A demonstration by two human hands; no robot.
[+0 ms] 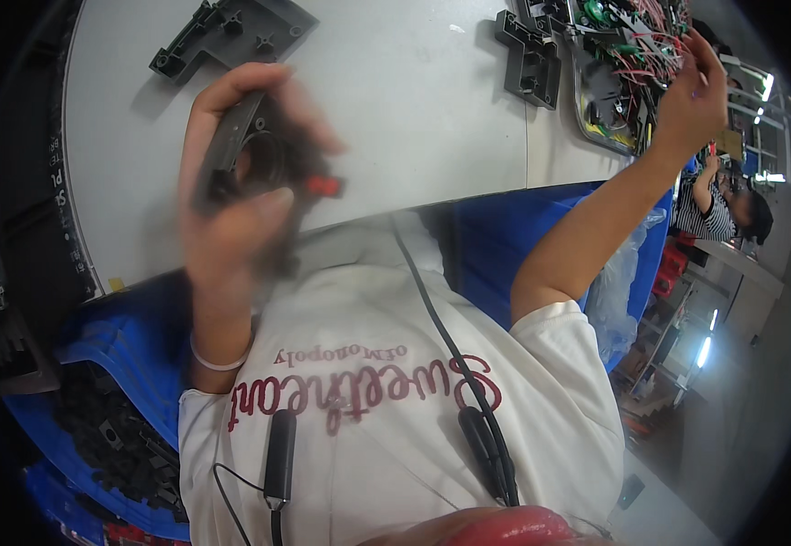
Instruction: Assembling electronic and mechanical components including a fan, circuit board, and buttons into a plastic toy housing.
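My left hand [223, 232] is wrapped round a dark grey plastic housing [263, 150] with a round opening, held above the white table [395, 100]. A small red part [324, 186] shows at the housing's right side; motion blurs it and the fingers. My right hand [694, 105] reaches to the far right, at the edge of a metal tray [609, 144] heaped with pink and white wires [641, 55] and small green parts. Its fingers are bent together at the wires, and what they pinch is too small to make out.
Another grey housing [232, 41] lies at the far left of the table, a narrower one [530, 68] beside the tray. A blue bin [122, 350] of dark parts stands at lower left, another blue bin [496, 241] under the right arm. Another person [714, 205] sits beyond at right.
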